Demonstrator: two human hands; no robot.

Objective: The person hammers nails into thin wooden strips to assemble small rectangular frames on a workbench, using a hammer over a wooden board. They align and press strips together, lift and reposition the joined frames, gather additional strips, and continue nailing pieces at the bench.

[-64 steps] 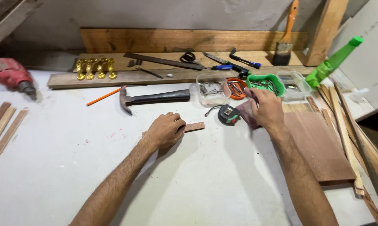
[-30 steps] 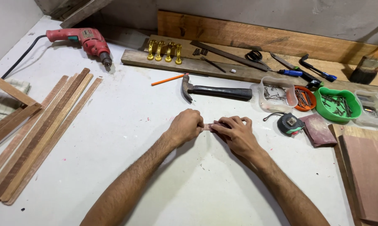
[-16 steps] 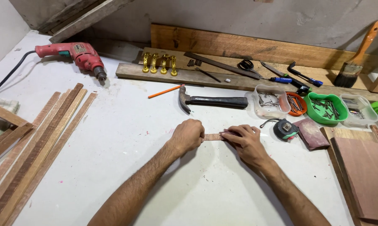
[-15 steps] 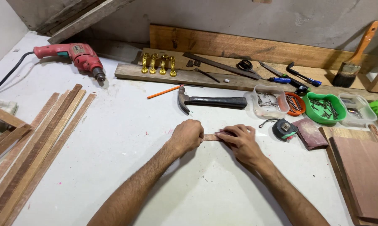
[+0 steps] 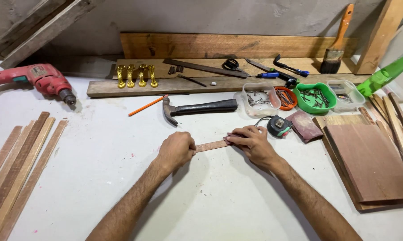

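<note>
Wood strip: we see a short, thin wood strip lying flat on the white table, between our two hands.
Left hand: our left hand is curled shut over the strip's left end, pressing it down on the table.
Right hand: our right hand lies over the strip's right end, fingers together and laid flat along it, clamped on the wood.
Tape measure: a tape measure sits just beside our right hand, on its far side.
Sandpaper: a dark red sheet of sandpaper lies next to the tape measure.
Hammer: a hammer lies beyond the strip, handle pointing right.
Pencil: an orange pencil lies left of the hammer head.
Nail tubs: a clear tub and a green bowl hold nails, near the hammer handle.
Drill: a red drill rests at the far left.
Slats: long wood slats lie side by side at the left edge.
Boards: flat boards are stacked at the right, well apart from the strip.
Brush: a paintbrush leans against the back plank.
</note>
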